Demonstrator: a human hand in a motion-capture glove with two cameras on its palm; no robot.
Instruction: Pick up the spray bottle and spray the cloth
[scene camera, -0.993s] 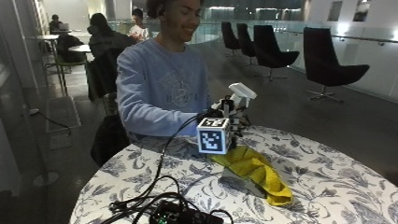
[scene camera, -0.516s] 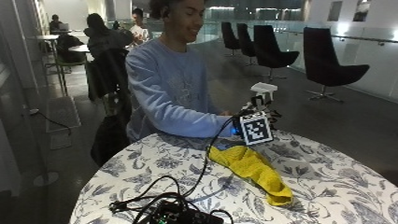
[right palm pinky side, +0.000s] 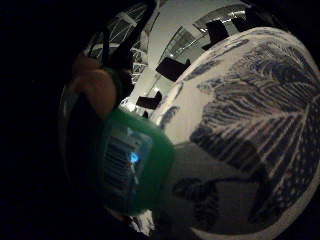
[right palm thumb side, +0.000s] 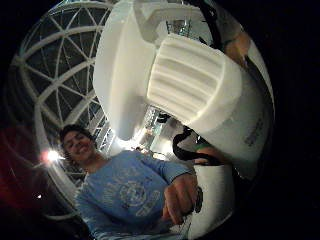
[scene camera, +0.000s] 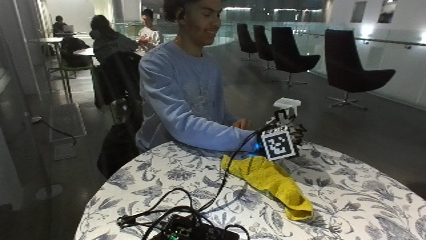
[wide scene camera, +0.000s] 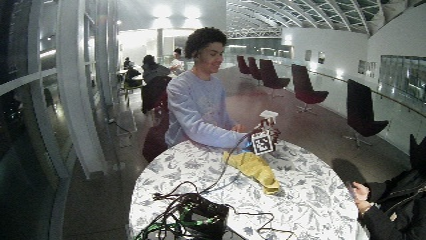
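Bottle (scene camera: 287, 107): white spray head right of centre in the outside view, above the surface (scene camera: 373, 200), held upright in the right hand (scene camera: 293, 134). Only the head clears the marker there. In the thumb-side palm view the ribbed white collar and head (right palm thumb side: 195, 85) fill the frame, so the neck sits close against the palm. In the little-finger-side view the green body (right palm pinky side: 137, 172) runs past the camera, with patterned surface beyond it.

Hands: I read the gloved right as clamped round the bottle, since the bottle is off the surface and against the palm. The trigger finger I cannot see. The bare left hand (scene camera: 239, 123) sits just behind, near the person's body, apart from the bottle; whether it is curled I cannot tell.

Cloth (scene camera: 269, 182): yellow, lying crumpled on the surface, lower centre, beside and below the held bottle, not touching it.

My judgement: pickup done, bottle kept upright so the nozzle can be aimed down at the cloth; spray not yet begun. Which way the nozzle faces I cannot tell.
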